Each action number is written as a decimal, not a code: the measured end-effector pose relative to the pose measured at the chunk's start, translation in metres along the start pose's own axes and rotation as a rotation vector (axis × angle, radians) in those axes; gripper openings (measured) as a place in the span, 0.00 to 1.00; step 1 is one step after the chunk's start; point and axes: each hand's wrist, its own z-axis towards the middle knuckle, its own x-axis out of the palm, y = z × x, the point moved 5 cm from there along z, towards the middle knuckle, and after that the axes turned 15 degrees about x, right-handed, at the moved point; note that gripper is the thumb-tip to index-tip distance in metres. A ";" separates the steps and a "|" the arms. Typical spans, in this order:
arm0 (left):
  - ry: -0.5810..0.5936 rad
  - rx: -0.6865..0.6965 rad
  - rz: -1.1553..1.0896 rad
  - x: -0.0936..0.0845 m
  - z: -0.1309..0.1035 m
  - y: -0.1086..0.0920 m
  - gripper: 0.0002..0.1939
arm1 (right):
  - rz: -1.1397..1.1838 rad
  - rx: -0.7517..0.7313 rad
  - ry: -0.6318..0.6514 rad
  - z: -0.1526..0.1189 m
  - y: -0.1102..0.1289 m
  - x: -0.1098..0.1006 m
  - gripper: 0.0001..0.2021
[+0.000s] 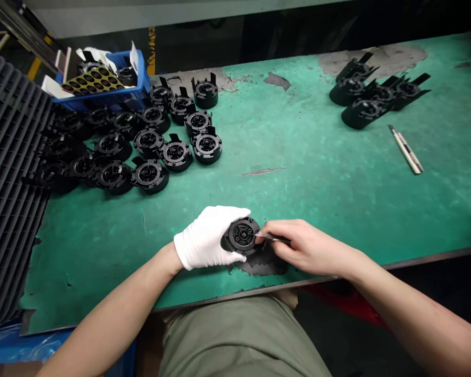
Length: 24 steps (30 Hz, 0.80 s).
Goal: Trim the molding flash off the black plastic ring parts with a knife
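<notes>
My left hand, in a white glove, is closed around the side of a round black plastic housing at the table's front edge. The housing's ringed face points up toward me. To its right, my bare right hand pinches a thin, dark, pointed tool that looks like tweezers. The tool's tip is at the right part of the housing's face; whether it touches cannot be made out. My right fingers partly cover the tool.
Several similar black housings stand grouped at the left, before a blue bin holding a sheet of round labels. More housings stand at the back right, near a utility knife. A grey ribbed panel borders the green table.
</notes>
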 end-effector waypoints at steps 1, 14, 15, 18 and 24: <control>0.010 -0.020 -0.012 0.000 0.002 0.000 0.42 | 0.000 0.017 -0.062 0.001 0.000 -0.002 0.17; 0.074 -0.108 -0.041 0.001 0.006 -0.001 0.33 | -0.187 -0.056 -0.167 -0.012 0.003 -0.022 0.22; 0.080 -0.116 -0.042 0.002 0.005 0.000 0.32 | -0.204 -0.066 -0.124 -0.013 0.002 -0.021 0.23; 0.017 -0.053 -0.012 0.001 0.003 0.000 0.39 | -0.234 0.032 -0.370 -0.016 -0.011 -0.038 0.22; 0.020 -0.059 -0.048 0.001 0.003 0.001 0.40 | -0.132 0.061 -0.455 -0.031 -0.014 -0.035 0.20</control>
